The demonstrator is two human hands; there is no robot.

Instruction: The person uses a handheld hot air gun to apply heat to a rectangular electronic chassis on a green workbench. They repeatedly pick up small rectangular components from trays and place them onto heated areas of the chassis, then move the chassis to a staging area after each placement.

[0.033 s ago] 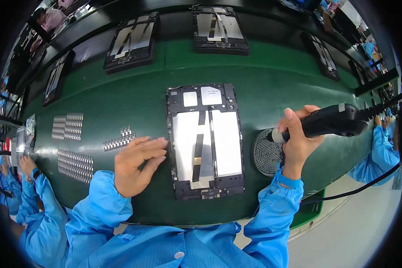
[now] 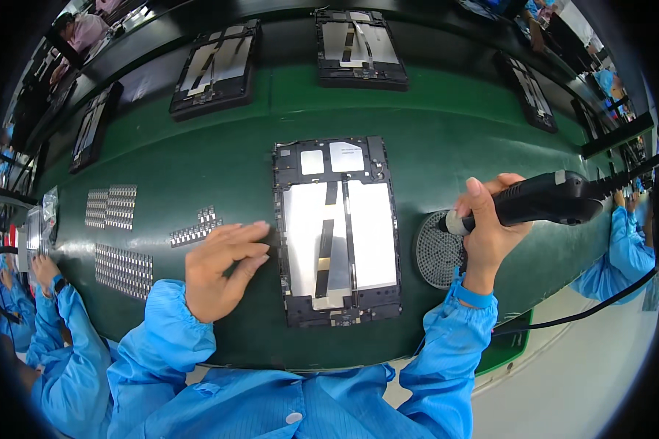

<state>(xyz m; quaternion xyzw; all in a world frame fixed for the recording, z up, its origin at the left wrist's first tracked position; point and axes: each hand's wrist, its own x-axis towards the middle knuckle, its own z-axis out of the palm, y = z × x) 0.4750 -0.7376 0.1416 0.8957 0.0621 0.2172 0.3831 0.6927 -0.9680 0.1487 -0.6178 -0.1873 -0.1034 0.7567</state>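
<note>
An opened tablet [image 2: 377, 227] lies flat on the green bench in front of me, its silver battery area, black frame and dark flex strips facing up. Just off its left edge, my left hand [image 2: 227, 267] is empty, with the fingers stretched out and apart. My right hand [image 2: 490, 230] is wrapped round a black electric screwdriver [image 2: 534, 199], whose cord runs off to the right. The screwdriver's front end points left, over a round grey screw tray [image 2: 438, 256] with many small holes. Its bit is too small to make out.
Small metal parts [image 2: 198, 230] lie beyond my left hand, with sheets of similar parts [image 2: 124, 271] farther left. More opened tablets, one of them [image 2: 362, 51] straight ahead, sit along the far side. Co-workers' sleeves [image 2: 77, 351] show at left and right.
My left hand has shifted slightly left, away from the tablet's edge. The right hand and the screwdriver look unchanged.
</note>
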